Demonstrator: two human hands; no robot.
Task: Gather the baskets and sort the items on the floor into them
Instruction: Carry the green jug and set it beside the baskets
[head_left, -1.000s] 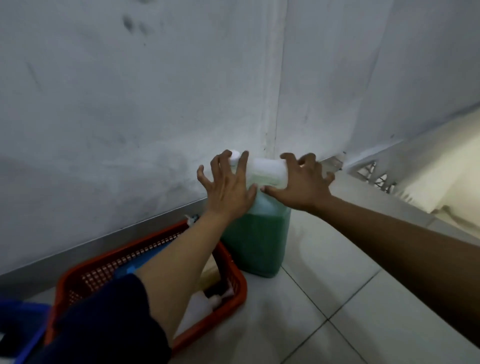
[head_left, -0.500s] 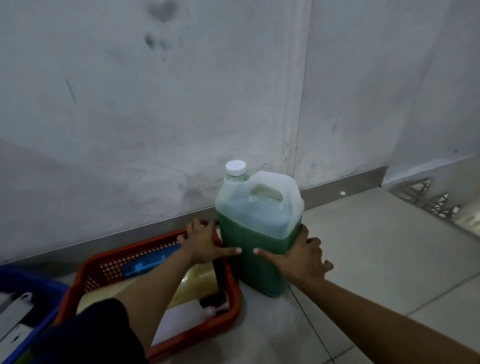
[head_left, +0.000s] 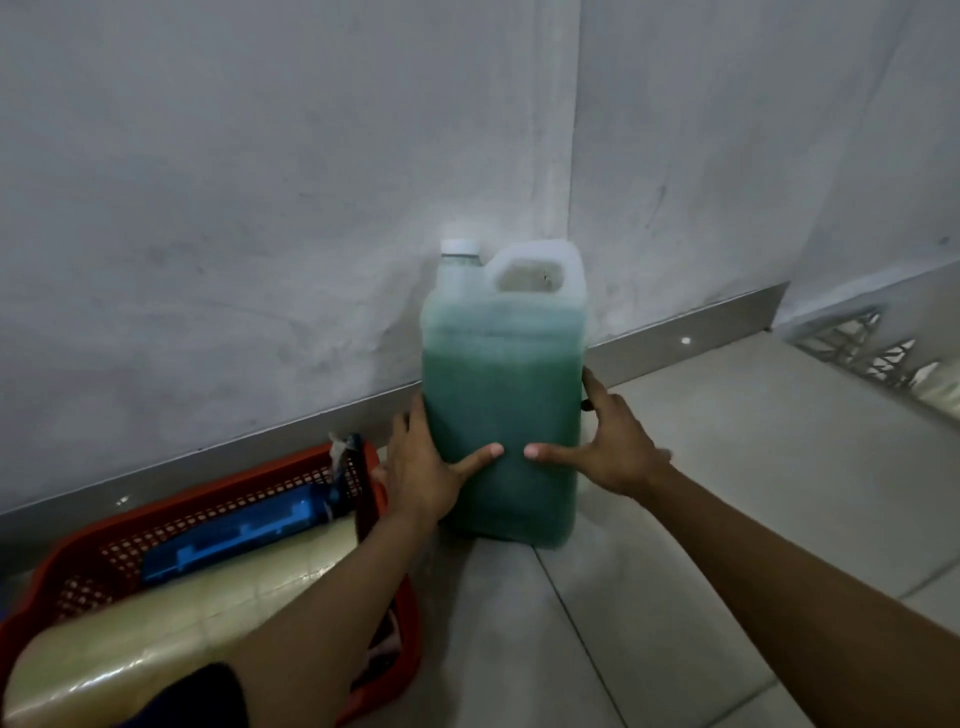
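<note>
- Head view: jug (head_left: 501, 415) of green liquid upright on floor (head_left: 701, 545), beside red basket (head_left: 171, 525).
- Left hand (head_left: 421, 473) and right hand (head_left: 613, 447) clasp its 2 sides, thumbs across the front.

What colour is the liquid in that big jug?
Green, seen through the jug in the head view.

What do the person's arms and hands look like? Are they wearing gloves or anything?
No gloves. Both the left hand and the right hand are bare, with no rings, watch or bracelets showing. The left arm has a dark sleeve pushed up, so its forearm is uncovered. No sleeve shows on the right arm.
</note>
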